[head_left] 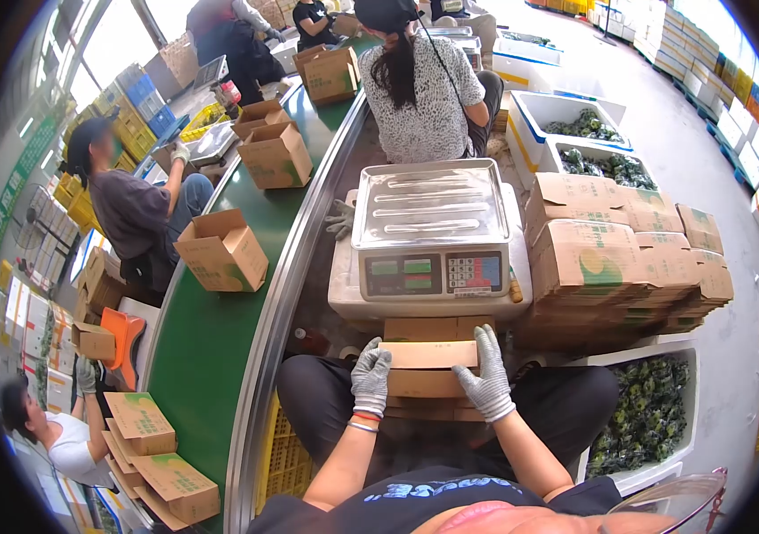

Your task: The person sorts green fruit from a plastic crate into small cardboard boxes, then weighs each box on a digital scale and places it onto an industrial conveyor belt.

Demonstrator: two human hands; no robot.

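While the cardboard box (pixel 430 355) lies on the lap (pixel 322 396), on the near side of the scale (pixel 430 271), with its long side running left to right, the left hand (pixel 371 374) is closed on its left end and the right hand (pixel 486 381) on its right end.

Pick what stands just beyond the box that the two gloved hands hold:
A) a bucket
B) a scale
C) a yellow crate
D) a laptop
B: the scale, with its metal tray and keypad, stands right behind the box, which the left hand and right hand grip at its ends.
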